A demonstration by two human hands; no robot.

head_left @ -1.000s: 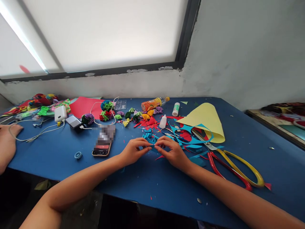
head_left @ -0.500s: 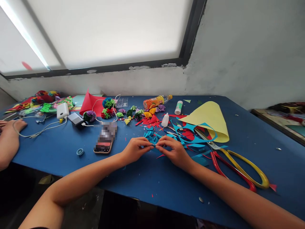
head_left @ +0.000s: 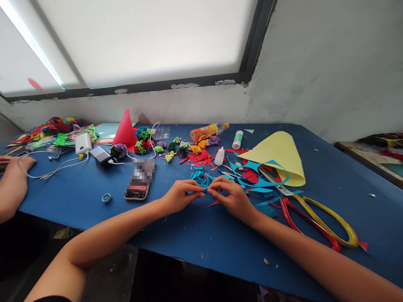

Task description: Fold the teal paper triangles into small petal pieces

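- A small blue paper piece [head_left: 205, 191] is pinched between the left hand [head_left: 181, 197] and right hand [head_left: 231, 197], fingers closed on it, just right of the phone [head_left: 137, 184].
- The fold could be torn (thin paper) if pulled apart.
- It could be lost among the blue scraps [head_left: 201, 176] behind.

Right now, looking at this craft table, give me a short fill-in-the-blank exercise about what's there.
1. Both hands, left hand and right hand, pinch a small piece of ____ paper.
2. The scissors have one red handle and one ____ handle.
3. The phone lies to the ____ of the hands.
4. The table cover is ____.

Missing words: blue; yellow; left; blue
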